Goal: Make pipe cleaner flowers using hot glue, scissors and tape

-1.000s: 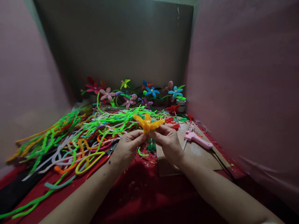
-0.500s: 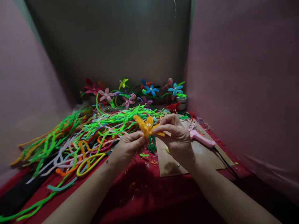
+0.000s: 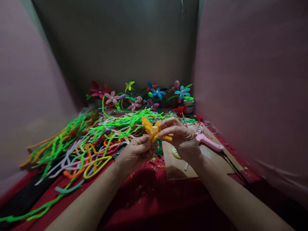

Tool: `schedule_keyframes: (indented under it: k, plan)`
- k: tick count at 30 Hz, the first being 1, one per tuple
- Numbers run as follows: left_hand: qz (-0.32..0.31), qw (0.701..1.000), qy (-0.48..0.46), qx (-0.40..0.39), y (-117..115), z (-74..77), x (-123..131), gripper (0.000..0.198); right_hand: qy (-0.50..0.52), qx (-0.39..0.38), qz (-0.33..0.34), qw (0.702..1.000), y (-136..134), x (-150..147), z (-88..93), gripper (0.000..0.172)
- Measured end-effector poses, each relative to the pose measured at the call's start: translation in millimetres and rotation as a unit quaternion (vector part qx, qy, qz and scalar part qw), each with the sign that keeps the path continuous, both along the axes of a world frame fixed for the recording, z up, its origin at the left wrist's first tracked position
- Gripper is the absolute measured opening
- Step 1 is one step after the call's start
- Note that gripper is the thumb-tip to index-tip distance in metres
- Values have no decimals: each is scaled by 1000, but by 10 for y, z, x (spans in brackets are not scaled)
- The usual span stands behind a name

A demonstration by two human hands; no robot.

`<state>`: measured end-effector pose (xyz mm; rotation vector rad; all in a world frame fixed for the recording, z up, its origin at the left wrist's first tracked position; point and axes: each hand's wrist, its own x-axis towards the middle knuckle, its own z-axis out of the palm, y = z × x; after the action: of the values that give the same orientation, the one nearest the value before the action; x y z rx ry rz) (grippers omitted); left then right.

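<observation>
An orange pipe-cleaner flower [image 3: 147, 126] with pale stamens at its centre is held up between both hands, above the table. My left hand [image 3: 137, 149] pinches it from below, at the base, with the fingers closed. My right hand [image 3: 184, 138] grips a petal on the right side between thumb and fingers. Part of the flower is hidden behind the right fingers. Just beneath the flower, a dark green pipe-cleaner bundle [image 3: 158, 148] shows behind the hands.
A pile of loose pipe cleaners [image 3: 115, 128] spreads across the left. Yellow-handled scissors [image 3: 96, 166] lie at its front edge. On the right, a pink glue gun [image 3: 209, 142] rests on a cardboard sheet [image 3: 176, 171]. Finished flowers [image 3: 157, 93] line the back, near a small jar [image 3: 189, 106].
My right fingers have moved up and inward, from the flower's right side onto a petal by its centre. The view has shifted slightly; the left hand keeps its hold.
</observation>
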<state>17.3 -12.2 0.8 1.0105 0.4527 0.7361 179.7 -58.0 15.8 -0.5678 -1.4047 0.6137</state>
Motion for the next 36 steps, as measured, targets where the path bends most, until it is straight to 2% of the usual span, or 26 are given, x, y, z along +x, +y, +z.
schedule_keyframes:
  k: [3, 6, 13, 16, 18, 20, 22, 23, 25, 27, 28, 29, 31, 32, 34, 36]
  plan:
    - [-4, 1000, 5, -7, -7, 4, 5, 26, -5, 2, -2, 1000, 15, 5, 0, 9]
    - [-20, 1000, 10, -3, -17, 9, 5, 25, -25, 11, -6, 1000, 36, 25, 2, 12]
    - [-33, 999, 28, 6, -74, 61, 16, 31, -6, -14, 45, 999, 78, 68, -6, 13]
    - [-49, 998, 25, 13, -92, 65, 20, 32, -8, -20, 43, 999, 82, 61, -12, 11]
    - [-46, 999, 16, 15, -94, 59, 21, 31, -6, -22, 37, 999, 87, 57, -9, 16]
    - [-30, 999, -3, 18, -87, 59, 16, 28, 12, -31, 35, 999, 95, 73, 7, 33]
    - [-8, 999, -23, 29, -70, 75, 1, 27, 37, -46, 17, 998, 95, 125, 35, 49]
    - [4, 999, -30, 34, -57, 90, -9, 27, 39, -61, -5, 997, 87, 167, 47, 48]
    - [32, 998, -41, 40, -26, 128, -34, 27, -25, -108, -69, 991, 44, 274, 52, 31]
    - [63, 996, -56, 36, 2, 163, -56, 27, -203, -165, -124, 957, -37, 391, 12, 24]
    - [74, 995, -66, 34, 12, 175, -64, 26, -310, -181, -142, 922, -87, 444, -27, 30]
    - [81, 994, -74, 31, 18, 183, -69, 26, -402, -184, -153, 884, -137, 488, -74, 44]
    - [78, 994, -76, 27, 14, 187, -70, 25, -515, -167, -176, 822, -220, 549, -179, 63]
    - [70, 995, -71, 25, 7, 186, -68, 24, -547, -155, -177, 803, -247, 566, -229, 66]
    - [51, 997, -58, 22, -15, 183, -59, 22, -570, -133, -181, 790, -263, 582, -306, 57]
    - [44, 997, -60, 19, -33, 183, -52, 21, -566, -123, -187, 794, -239, 593, -352, 48]
